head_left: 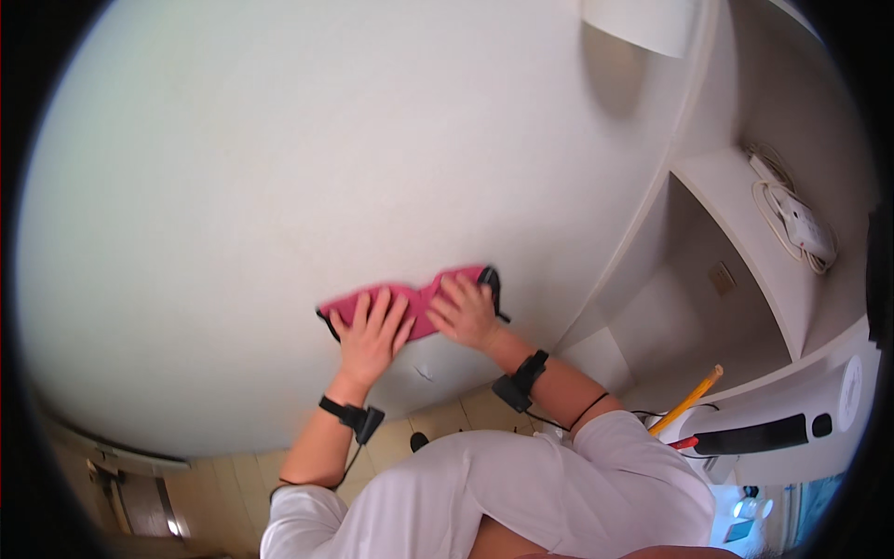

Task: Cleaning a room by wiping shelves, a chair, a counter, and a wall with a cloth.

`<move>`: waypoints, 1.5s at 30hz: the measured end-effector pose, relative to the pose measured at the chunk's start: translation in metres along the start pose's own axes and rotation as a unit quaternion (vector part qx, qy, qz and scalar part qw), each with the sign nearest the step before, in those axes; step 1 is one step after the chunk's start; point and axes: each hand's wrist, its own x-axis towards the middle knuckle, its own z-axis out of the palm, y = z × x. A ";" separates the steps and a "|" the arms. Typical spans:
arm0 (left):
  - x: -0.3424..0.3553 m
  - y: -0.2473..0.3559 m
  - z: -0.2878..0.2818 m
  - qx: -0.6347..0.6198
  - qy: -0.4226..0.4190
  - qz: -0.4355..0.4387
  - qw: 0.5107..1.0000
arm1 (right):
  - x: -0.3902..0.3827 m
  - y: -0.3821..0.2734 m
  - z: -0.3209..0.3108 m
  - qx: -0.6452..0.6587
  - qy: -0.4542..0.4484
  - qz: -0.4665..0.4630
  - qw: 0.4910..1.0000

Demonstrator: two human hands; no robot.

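Note:
A pink eye mask (424, 321) with a dip in its far edge and black strap parts at both ends lies on a broad white surface (279, 186), close to me. My left hand (370, 340) rests palm down on the mask's left half, fingers spread. Over its right half lies my right hand (468, 312), its fingers flat and slightly bent. Neither hand is closed round the mask. At the right end, the black strap (494, 284) loops out beyond my fingers. Part of the pink cloth is hidden beneath both hands.
White shelving (736, 214) runs along the right, holding a white power strip (801, 226) with a coiled cord. A white curved object (643, 23) stands at the far right. Near my right arm are a yellow stick (687, 401) and a white appliance (792, 419). Tiled floor (233, 484) shows below.

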 end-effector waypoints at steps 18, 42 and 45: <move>0.051 -0.017 -0.019 0.028 0.025 0.015 0.999 | 0.055 -0.019 0.000 0.034 0.113 0.059 0.991; 0.070 -0.108 -0.075 0.135 0.167 -0.021 0.976 | -0.015 -0.041 0.029 0.063 0.214 0.401 0.888; 0.067 -0.109 -0.079 0.133 0.167 -0.017 0.977 | -0.008 -0.039 0.016 0.095 0.216 0.415 0.879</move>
